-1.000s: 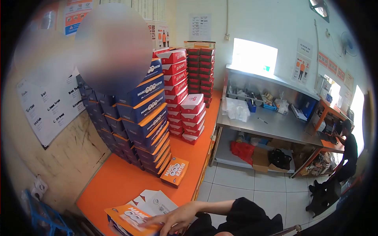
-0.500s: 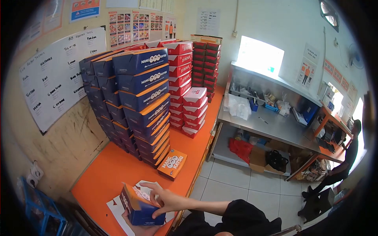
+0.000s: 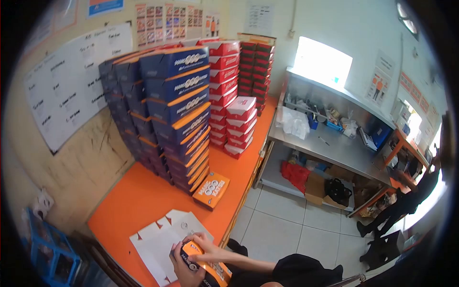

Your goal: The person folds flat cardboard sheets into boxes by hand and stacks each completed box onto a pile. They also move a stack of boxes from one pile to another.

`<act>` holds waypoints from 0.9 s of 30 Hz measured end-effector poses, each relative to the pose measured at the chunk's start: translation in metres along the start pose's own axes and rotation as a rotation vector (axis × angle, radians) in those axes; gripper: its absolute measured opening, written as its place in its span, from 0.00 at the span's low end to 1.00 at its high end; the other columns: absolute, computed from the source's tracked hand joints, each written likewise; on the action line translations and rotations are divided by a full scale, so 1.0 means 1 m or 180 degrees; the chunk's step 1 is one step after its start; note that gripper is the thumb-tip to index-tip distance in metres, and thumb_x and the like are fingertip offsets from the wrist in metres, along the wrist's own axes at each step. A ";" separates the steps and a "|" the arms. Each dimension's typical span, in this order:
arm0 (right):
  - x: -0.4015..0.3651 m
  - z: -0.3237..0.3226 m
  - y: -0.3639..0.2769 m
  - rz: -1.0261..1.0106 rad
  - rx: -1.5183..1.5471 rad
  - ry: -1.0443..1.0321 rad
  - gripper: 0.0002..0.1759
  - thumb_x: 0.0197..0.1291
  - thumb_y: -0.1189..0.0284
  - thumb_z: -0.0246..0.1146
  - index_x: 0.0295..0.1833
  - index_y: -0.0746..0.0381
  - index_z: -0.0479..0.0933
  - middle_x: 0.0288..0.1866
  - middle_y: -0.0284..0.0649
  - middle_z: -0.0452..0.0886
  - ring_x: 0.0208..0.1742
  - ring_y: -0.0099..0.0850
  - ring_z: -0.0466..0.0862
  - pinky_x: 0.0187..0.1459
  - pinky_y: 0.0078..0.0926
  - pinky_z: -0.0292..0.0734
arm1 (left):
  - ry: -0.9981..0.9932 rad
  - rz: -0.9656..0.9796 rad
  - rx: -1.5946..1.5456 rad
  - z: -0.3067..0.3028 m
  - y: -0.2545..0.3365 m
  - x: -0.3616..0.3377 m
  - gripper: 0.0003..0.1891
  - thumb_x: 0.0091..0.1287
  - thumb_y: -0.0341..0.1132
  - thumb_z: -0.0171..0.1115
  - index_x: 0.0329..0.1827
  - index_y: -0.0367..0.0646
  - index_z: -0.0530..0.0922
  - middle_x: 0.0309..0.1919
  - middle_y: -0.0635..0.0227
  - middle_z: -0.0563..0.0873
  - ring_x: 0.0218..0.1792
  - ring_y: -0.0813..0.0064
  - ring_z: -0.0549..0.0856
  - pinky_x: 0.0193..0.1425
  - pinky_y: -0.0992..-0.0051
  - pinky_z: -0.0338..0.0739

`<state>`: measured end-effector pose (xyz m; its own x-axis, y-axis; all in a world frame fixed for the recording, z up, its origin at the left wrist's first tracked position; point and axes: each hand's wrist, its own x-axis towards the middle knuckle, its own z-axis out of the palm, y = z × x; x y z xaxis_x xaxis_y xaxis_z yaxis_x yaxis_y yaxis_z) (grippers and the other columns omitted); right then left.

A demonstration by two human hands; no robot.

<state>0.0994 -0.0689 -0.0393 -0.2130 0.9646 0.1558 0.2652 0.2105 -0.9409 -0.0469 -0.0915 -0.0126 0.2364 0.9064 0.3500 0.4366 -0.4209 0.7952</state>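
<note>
A navy and orange food box (image 3: 219,273) is between my two hands at the table's front edge, tilted, its orange printed face turned up. My left hand (image 3: 185,269) wraps around its near left side. My right hand (image 3: 204,248) lies over the top with its fingers closed on the upper edge. Behind them, flat white carton blanks (image 3: 160,237) lie on the orange table (image 3: 125,203). Beyond these, one orange-lidded box (image 3: 211,190) rests against the foot of the tall stack of navy boxes (image 3: 177,91).
Red and white boxes (image 3: 241,109) are piled behind the navy stack, with dark red boxes (image 3: 257,62) farther back. A blue rack (image 3: 50,246) stands at the lower left. Across the tiled floor is a steel counter (image 3: 315,150); a person (image 3: 406,205) in dark clothes is at the right.
The box has moved right and toward me, off the white blanks, and turned. Its open top with pale contents no longer shows; the orange face does. The view has shifted slightly.
</note>
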 end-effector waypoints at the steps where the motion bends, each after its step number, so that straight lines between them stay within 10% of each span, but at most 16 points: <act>1: -0.002 -0.001 0.002 0.0195 0.0242 -0.0283 0.34 0.45 0.55 0.67 0.57 0.56 0.66 0.54 0.46 0.65 0.60 0.43 0.58 0.64 0.40 0.51 | -0.0082 -0.0082 0.0054 0.003 -0.013 -0.003 0.40 0.44 0.35 0.62 0.63 0.38 0.56 0.55 0.54 0.70 0.59 0.60 0.70 0.58 0.63 0.69; 2: -0.006 -0.010 -0.011 0.0200 0.0517 -0.0295 0.30 0.44 0.60 0.66 0.55 0.54 0.68 0.53 0.42 0.66 0.59 0.39 0.58 0.63 0.36 0.51 | -0.0063 -0.0219 0.0087 0.000 -0.013 -0.005 0.40 0.44 0.35 0.62 0.63 0.38 0.56 0.55 0.54 0.70 0.59 0.60 0.70 0.58 0.63 0.69; 4: -0.009 -0.023 -0.010 0.0299 0.0920 -0.0356 0.29 0.43 0.66 0.64 0.55 0.53 0.68 0.53 0.42 0.67 0.59 0.39 0.59 0.63 0.36 0.52 | -0.0238 -0.1075 -0.2882 -0.011 -0.005 0.005 0.38 0.44 0.32 0.60 0.62 0.38 0.57 0.53 0.53 0.70 0.56 0.56 0.71 0.61 0.63 0.67; 7: -0.019 -0.014 -0.009 0.0386 -0.0024 -0.0504 0.35 0.44 0.65 0.66 0.61 0.57 0.64 0.61 0.46 0.56 0.66 0.41 0.54 0.67 0.39 0.46 | -0.0372 -0.0251 -0.0629 0.004 0.006 0.006 0.40 0.45 0.35 0.62 0.63 0.36 0.54 0.57 0.48 0.65 0.56 0.50 0.69 0.64 0.61 0.62; 12: -0.051 -0.028 0.001 -0.0057 0.0054 -0.1454 0.69 0.31 0.57 0.76 0.73 0.60 0.34 0.71 0.59 0.22 0.73 0.54 0.23 0.69 0.51 0.35 | -0.1130 -0.0742 -0.0857 -0.003 -0.014 -0.034 0.62 0.46 0.44 0.69 0.68 0.37 0.25 0.62 0.35 0.54 0.65 0.40 0.59 0.64 0.57 0.63; 17: -0.045 -0.022 -0.001 -0.0185 0.0242 -0.1213 0.65 0.29 0.60 0.75 0.73 0.57 0.42 0.72 0.60 0.24 0.73 0.56 0.27 0.69 0.52 0.37 | -0.1270 -0.1096 -0.0348 -0.013 -0.005 -0.032 0.65 0.48 0.45 0.70 0.66 0.35 0.19 0.66 0.39 0.50 0.66 0.55 0.62 0.67 0.65 0.57; 20: -0.031 -0.015 -0.012 -0.0504 -0.0691 -0.0699 0.58 0.28 0.59 0.76 0.70 0.51 0.55 0.72 0.62 0.33 0.72 0.59 0.42 0.66 0.53 0.47 | -0.0959 -0.1019 -0.0987 -0.007 0.002 -0.023 0.60 0.52 0.39 0.67 0.67 0.35 0.20 0.66 0.43 0.51 0.65 0.58 0.62 0.67 0.65 0.57; 25: -0.013 0.010 -0.023 -0.0568 -0.0807 0.0703 0.63 0.30 0.62 0.79 0.70 0.62 0.48 0.70 0.60 0.43 0.70 0.52 0.52 0.64 0.48 0.55 | 0.1293 -0.1353 -0.2598 0.011 -0.013 -0.003 0.47 0.61 0.30 0.54 0.69 0.37 0.25 0.65 0.51 0.55 0.63 0.62 0.65 0.65 0.67 0.59; 27: -0.006 0.021 -0.013 0.0658 0.1840 0.0857 0.65 0.41 0.75 0.74 0.72 0.53 0.28 0.68 0.53 0.52 0.68 0.42 0.60 0.65 0.44 0.59 | 0.1980 -0.0986 -0.2233 0.027 -0.022 0.002 0.41 0.63 0.31 0.50 0.70 0.40 0.31 0.64 0.53 0.57 0.62 0.63 0.65 0.65 0.66 0.61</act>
<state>0.0775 -0.0805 -0.0344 0.0502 0.9977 -0.0458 -0.2870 -0.0295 -0.9575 -0.0326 -0.0810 -0.0429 -0.3877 0.9146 0.1147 -0.2592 -0.2276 0.9386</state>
